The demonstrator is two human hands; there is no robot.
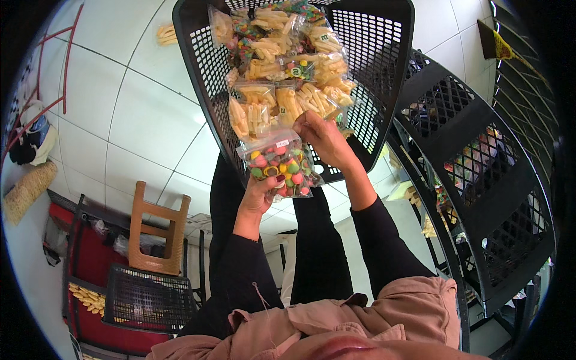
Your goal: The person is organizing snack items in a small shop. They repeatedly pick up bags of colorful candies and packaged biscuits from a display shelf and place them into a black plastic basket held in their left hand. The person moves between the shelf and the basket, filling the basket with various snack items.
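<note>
My left hand point(258, 195) holds a clear zip bag of round, many-coloured sweets point(283, 168) by its lower edge, the thumb on its front. The bag bears a small white label near its top. Close to the bag's upper right corner is my right hand point(324, 137), its fingers bent together; whether they touch the bag or pinch something is hidden. Beyond both hands stands a black perforated plastic basket point(382, 85). It holds several clear bags of pale stick-shaped snacks point(315, 101) and some bags of coloured sweets point(299, 68).
A black rack point(454, 148) with lattice shelves and packets stands at right. An overturned brown plastic stool point(157, 265) and a black mesh crate point(150, 297) are at lower left. A pale snack bag point(166, 35) lies on the tiled floor point(157, 112) beside the basket.
</note>
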